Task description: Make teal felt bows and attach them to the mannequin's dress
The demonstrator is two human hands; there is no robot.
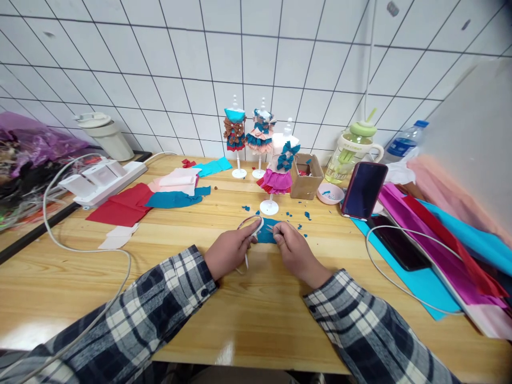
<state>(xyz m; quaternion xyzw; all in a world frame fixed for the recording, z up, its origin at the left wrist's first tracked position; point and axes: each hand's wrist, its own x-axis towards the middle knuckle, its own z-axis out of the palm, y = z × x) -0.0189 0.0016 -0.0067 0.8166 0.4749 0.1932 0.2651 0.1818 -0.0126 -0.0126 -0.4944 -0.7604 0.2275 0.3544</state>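
Note:
My left hand (229, 249) is closed around a thin white looped thing (259, 226), whose exact kind I cannot make out; one narrow end pokes out below the fingers. My right hand (295, 246) is closed in a pinch, and a small pointed silvery tip (269, 228) shows at its fingertips. What else those fingers hold is hidden. Between and just beyond both hands lies a piece of teal crepe paper (266, 236). Just behind it stands a small white dress form (282, 160) wearing a white top, teal bows and a magenta ruffled skirt.
Two more dressed forms (234, 130) stand behind, beside a cardboard box (307, 184) and pink bowl (330, 194). Teal scraps (307, 215) dot the table. Red paper (124, 205) and a power strip (108, 181) lie left; a propped phone (365, 189) and coloured sheets (424, 234) lie right.

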